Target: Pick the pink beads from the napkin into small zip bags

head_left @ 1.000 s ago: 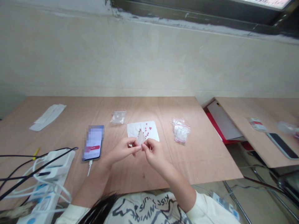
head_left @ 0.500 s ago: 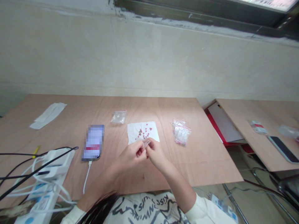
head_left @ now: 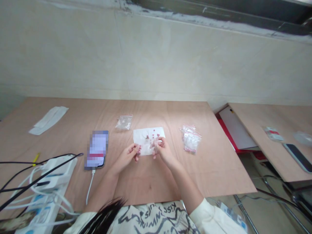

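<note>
The left hand, at the left edge of a small white rectangular paper sheet, has its thumb and fingers drawn together, seemingly on a few tiny pink-red bead-like pieces; these look light, hard and apt to roll, so a fingertip pinch suits them. The right hand is clamped on a small clear plastic bag over the sheet's right part; it should be nearly weightless, limp and slick, best held by its rim. Around them on the pale wooden worktop, from the left, lie a folded white strip, a white power strip crossed by black and white cables, a lit smartphone, a clear red-edged zip bag and, right of the sheet, overlapping clear zip bags. The right hand and its bag hide part of the sheet; the white charging cable near the left forearm could snag.
</note>
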Motion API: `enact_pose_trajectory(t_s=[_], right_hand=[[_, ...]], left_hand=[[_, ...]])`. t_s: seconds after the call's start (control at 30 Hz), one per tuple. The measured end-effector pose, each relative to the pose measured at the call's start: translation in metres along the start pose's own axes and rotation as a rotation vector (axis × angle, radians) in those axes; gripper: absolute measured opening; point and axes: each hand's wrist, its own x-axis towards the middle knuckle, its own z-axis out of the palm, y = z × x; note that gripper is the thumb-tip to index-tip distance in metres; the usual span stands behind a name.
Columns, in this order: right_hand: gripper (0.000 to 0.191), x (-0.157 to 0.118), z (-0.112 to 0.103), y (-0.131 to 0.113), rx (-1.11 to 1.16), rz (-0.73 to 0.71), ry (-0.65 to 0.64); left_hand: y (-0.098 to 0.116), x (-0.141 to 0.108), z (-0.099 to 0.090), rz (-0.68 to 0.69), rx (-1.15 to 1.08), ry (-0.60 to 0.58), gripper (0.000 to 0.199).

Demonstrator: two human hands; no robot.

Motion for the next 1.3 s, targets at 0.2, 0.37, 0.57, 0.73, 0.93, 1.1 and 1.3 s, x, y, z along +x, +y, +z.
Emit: enact_pose_trajectory(t_s=[0.2,0.37,0.57,0.73,0.93,1.1,1.3], right_hand=[[0.026,0.007,-0.007,0.024,-0.254,-0.133,0.114],[0.02,0.019,-0.01,0.038,-0.445,-0.194,0.184],[0.02,0.024,-0.015,0.04,-0.406,-0.131,0.132],[0.02,0.024,-0.013,0.039,-0.37,-0.093,0.13],[0.021,0.024,-0.013,0.038,-0.395,-0.088,0.14],[0.021,0.024,-0.013,0.037,-0.407,-0.088,0.139],[0.022,0.024,-0.013,0.038,-0.43,-0.102,0.177]], left_hand=[[-0.03,0.012,-0.015,0.014,0.092,0.181,0.033],[-0.033,0.01,-0.02,0.001,0.1,0.221,0.034],[-0.019,0.0,-0.024,0.012,0.034,0.175,0.03],[-0.015,-0.003,-0.025,0.015,-0.002,0.151,0.027],[-0.007,-0.004,-0.019,-0.011,0.009,0.164,0.03],[0.001,-0.003,-0.014,0.034,0.076,0.198,0.031],[0.014,0.003,-0.011,0.076,0.136,0.211,0.027]])
